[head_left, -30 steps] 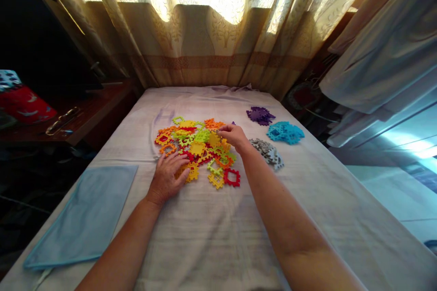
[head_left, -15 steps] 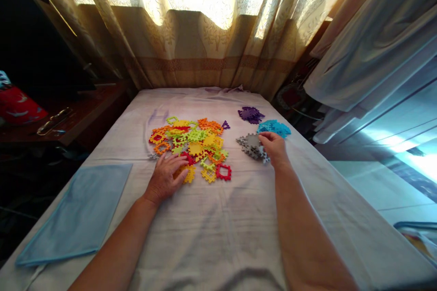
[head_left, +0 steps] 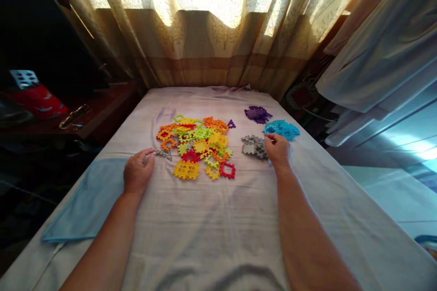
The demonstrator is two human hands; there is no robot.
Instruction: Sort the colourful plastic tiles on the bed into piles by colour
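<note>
My left hand (head_left: pixel 138 172) is left of the mixed pile, its fingers closed on a small grey piece that shows between thumb and fingers. Other grey pieces (head_left: pixel 165 154) lie just right of its fingertips. The mixed pile (head_left: pixel 201 134) holds yellow, green, orange and red notched plastic pieces. My right hand (head_left: pixel 279 151) is pinched at the right edge of the grey pile (head_left: pixel 254 146); anything between its fingertips is hidden. A blue pile (head_left: pixel 282 130) lies just behind it, and a purple pile (head_left: pixel 257 114) farther back.
A joined yellow piece (head_left: pixel 186 170) and a red square frame (head_left: pixel 227 170) lie at the pile's near edge. One purple triangle (head_left: pixel 231 123) sits right of the pile. A light-blue cloth (head_left: pixel 88 200) covers the bed's left side. Curtains (head_left: pixel 205 50) hang behind.
My left hand has moved left off the yellow pieces and closed near the grey ones. My right hand stays by the grey pile, its fingers lower. The view has shifted slightly.
</note>
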